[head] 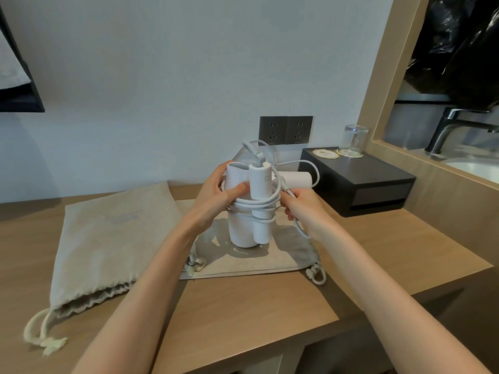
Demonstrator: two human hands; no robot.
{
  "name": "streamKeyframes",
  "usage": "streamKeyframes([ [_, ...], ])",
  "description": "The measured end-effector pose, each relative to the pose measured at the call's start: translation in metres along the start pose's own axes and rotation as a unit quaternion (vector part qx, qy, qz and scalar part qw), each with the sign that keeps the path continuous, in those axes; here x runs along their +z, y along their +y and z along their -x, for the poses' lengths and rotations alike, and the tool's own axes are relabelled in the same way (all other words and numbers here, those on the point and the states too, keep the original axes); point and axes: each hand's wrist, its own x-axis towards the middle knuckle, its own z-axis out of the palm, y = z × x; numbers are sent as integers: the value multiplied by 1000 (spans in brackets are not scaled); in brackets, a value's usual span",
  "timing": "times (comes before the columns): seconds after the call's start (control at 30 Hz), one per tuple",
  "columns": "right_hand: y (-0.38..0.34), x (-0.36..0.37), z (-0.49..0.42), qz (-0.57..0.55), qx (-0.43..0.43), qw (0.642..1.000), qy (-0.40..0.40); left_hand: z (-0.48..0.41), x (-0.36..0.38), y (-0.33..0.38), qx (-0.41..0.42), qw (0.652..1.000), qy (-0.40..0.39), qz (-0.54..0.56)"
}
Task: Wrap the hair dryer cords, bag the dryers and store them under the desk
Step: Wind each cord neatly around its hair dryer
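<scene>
Two beige cloth drawstring bags lie flat on the brown wooden surface (243, 306). One bag (108, 238) is off to the left, and the other bag (251, 257) lies straight ahead, under the work.

Above that second bag, the white folding hair dryer (241, 228) stands upright between the hands, its long axis vertical and its folded handle lying along the barrel. The left hand (216, 190) grips the barrel from the left, fingers curled round it and thumb across the front. The right hand (302, 205) is just to the right and pinches the white cord (256, 202). The cord already circles the body in several level loops, and a slack length hangs below the right hand's fingers.

By my judgement the next turn belongs to the right hand — it is the one on the free cord, and the loops run crosswise to the upright barrel, so the left hand need only keep the dryer steady.

Behind it a second white dryer (295, 179) lies on its side, cord loose. Farther right is a black box (359, 179), with an upturned clear glass (353, 141) on top, and dark wall sockets (286, 130) sit on the wall behind.
</scene>
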Motion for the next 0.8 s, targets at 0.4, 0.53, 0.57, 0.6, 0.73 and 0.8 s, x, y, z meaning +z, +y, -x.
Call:
streamKeyframes([
  [0.4, -13, -44, 48, -72, -88, 992, -49, 3, 4, -3, 70, 972, 191, -113],
  [0.53, -21, -34, 54, -78, -84, 993, -26, 3, 14, -7, 89, 959, 224, -151],
  [0.57, -19, -29, 56, -80, -76, 993, -33, 3, 15, -7, 88, 956, 236, -147],
  [0.6, -15, -24, 58, -85, -65, 993, -47, 2, 14, -9, 86, 954, 246, -145],
  [0.73, -7, -14, 66, -159, -27, 983, -90, -1, 8, -11, 86, 951, 252, -160],
  [0.8, -11, -16, 64, -194, -9, 978, -72, 0, 7, -11, 79, 953, 246, -159],
])
